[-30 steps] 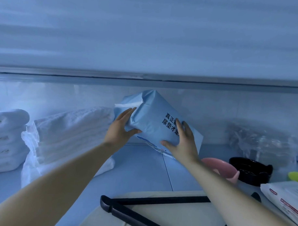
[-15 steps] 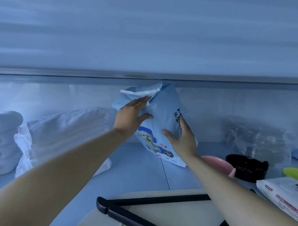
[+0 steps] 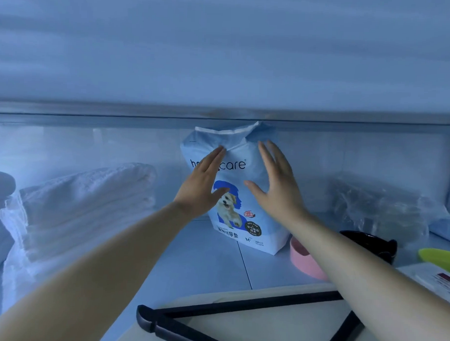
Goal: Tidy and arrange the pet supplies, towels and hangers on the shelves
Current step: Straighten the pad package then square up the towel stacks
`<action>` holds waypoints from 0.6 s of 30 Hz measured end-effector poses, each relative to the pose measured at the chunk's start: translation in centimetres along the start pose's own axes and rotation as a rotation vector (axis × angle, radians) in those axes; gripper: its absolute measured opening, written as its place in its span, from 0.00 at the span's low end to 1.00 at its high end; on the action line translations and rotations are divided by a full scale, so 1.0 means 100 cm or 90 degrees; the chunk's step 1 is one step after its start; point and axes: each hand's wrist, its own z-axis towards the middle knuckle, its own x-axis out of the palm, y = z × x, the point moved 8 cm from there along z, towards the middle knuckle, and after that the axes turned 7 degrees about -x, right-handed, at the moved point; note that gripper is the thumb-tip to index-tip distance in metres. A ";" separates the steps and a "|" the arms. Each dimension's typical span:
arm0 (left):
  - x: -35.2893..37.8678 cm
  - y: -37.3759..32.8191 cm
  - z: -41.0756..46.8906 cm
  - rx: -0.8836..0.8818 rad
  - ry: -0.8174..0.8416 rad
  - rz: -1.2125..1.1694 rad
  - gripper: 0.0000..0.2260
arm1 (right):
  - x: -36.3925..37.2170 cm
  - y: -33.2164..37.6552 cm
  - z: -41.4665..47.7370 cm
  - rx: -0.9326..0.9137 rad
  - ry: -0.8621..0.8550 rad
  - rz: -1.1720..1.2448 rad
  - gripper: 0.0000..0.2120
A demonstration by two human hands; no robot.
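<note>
Pet pad bag [image 3: 245,222] upright between folded towels [image 3: 90,204] and pink bowl [image 3: 305,261]

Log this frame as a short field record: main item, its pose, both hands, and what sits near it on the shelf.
item: light-blue pet pad bag, dog picture on the front
pose: upright on the shelf, front facing the camera
left hand: fingers straight, flat at the bag's upper front; contact not certain
right hand: fingers straight and spread, at the bag's upper right; contact not certain
left of bag: folded white towels, stacked
right of bag: pink bowl, black bowl beyond it
foreground: black hanger
</note>
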 end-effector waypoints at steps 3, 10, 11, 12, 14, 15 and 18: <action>-0.005 0.002 0.003 0.011 0.000 0.028 0.34 | 0.009 0.015 0.025 -0.065 0.086 -0.079 0.38; -0.018 0.013 0.011 -0.024 0.013 0.049 0.34 | 0.011 0.004 0.026 -0.088 0.090 -0.112 0.34; -0.018 0.018 0.012 -0.047 0.010 0.038 0.34 | 0.007 0.003 0.023 -0.096 0.072 -0.109 0.33; -0.018 0.023 0.012 -0.071 0.010 0.027 0.35 | 0.002 0.001 0.020 -0.106 0.053 -0.107 0.33; -0.015 0.033 0.011 -0.105 0.022 0.024 0.36 | -0.010 -0.006 0.013 -0.121 0.018 -0.105 0.32; -0.014 0.035 0.011 -0.108 0.026 0.033 0.37 | -0.018 -0.011 0.010 -0.122 0.004 -0.103 0.32; -0.018 0.030 0.010 -0.074 -0.013 0.047 0.37 | -0.036 -0.028 0.002 -0.115 -0.022 -0.077 0.32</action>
